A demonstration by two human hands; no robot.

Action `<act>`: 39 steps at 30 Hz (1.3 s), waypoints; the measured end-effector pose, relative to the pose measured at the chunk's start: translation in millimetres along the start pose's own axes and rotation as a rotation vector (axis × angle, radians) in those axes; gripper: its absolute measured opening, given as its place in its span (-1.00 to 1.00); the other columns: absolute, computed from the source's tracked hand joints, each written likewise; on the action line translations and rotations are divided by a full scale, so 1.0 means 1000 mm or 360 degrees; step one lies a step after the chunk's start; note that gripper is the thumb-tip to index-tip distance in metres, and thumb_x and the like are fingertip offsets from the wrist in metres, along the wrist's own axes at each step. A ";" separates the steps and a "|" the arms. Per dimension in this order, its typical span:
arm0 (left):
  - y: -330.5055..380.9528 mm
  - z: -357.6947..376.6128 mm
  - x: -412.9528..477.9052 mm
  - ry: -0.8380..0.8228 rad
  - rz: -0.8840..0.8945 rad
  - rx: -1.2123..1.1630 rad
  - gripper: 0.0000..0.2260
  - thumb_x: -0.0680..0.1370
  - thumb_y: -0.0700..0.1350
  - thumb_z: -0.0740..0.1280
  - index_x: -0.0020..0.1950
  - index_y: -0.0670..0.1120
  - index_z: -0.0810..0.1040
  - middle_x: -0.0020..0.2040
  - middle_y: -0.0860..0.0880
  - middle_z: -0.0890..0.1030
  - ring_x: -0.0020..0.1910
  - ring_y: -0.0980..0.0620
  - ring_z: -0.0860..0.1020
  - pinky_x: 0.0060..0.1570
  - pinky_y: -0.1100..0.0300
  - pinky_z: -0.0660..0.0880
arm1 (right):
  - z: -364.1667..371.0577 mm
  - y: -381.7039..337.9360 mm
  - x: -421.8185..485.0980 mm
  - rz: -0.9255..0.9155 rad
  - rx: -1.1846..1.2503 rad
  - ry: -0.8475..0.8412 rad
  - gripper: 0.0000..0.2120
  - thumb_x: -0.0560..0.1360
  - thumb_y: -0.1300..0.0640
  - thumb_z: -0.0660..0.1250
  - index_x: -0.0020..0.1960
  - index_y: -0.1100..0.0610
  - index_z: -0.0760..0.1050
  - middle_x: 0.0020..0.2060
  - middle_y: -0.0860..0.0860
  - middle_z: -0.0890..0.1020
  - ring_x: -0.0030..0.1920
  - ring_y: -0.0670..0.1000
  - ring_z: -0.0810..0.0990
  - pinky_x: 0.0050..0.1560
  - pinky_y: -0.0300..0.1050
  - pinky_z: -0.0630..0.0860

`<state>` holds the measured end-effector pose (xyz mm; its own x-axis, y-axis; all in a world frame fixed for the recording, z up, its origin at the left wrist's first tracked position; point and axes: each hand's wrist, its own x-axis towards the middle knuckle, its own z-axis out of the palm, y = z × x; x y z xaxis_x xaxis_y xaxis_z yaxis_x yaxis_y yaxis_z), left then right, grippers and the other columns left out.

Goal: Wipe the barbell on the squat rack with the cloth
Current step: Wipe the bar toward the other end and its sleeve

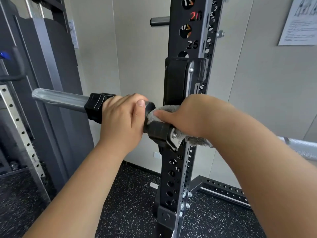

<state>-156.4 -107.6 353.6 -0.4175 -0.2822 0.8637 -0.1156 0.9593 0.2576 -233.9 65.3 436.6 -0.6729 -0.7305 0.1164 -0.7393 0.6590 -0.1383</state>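
The barbell [58,98] lies across the black squat rack upright [185,48], its silver sleeve pointing left with a black collar [96,107] clamped on it. My left hand [121,117] grips the sleeve just right of that collar, thumb up against the bar's shoulder. My right hand [185,115] holds a grey cloth [197,140] wrapped over the bar at the J-hook [161,133], index finger pressing the cloth toward the shoulder. The knurled shaft [301,146] reappears at the right behind my right forearm.
A grey machine with a perforated steel rail [20,127] stands at the left. A black peg [159,21] sticks out of the upright higher up. The rack's base beam [223,189] runs across the speckled rubber floor. A poster [300,21] hangs on the wall.
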 end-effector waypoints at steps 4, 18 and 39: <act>-0.001 0.000 0.002 0.0008 -0.0021 0.0005 -0.62 0.68 0.03 -0.01 -0.01 0.04 0.60 -0.17 0.18 0.50 -0.10 -0.05 0.46 0.07 0.03 0.29 | -0.009 0.030 -0.023 0.0058 0.0030 -0.0064 -0.21 0.45 -0.58 0.07 -0.44 0.09 0.55 -0.51 -0.02 0.63 -0.42 -0.06 0.62 -0.29 -0.15 0.52; 0.001 0.001 0.002 0.0013 -0.0037 0.0076 -0.68 0.60 0.15 0.14 -0.02 0.01 0.61 -0.16 0.08 0.62 -0.08 -0.10 0.50 0.12 0.00 0.33 | -0.009 0.011 -0.004 0.0306 0.0040 0.0144 -0.51 0.59 -0.29 0.25 -0.30 0.07 0.42 -0.26 0.04 0.55 -0.19 0.11 0.55 -0.01 0.06 0.59; 0.002 0.003 0.004 0.0034 -0.0035 0.0095 -0.68 0.61 0.13 0.12 -0.06 0.02 0.60 -0.18 0.08 0.62 -0.10 -0.11 0.50 0.07 0.00 0.32 | 0.009 0.010 -0.027 0.0214 -0.0078 0.0428 -0.36 0.53 -0.49 0.01 -0.20 -0.01 0.60 -0.44 -0.01 0.61 -0.42 0.05 0.59 -0.36 -0.10 0.59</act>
<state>-161.0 -107.1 356.0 -0.3951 -0.3029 0.8673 -0.1784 0.9514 0.2510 -223.1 90.0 423.4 -0.7424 -0.5666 0.3575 -0.6389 0.7594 -0.1230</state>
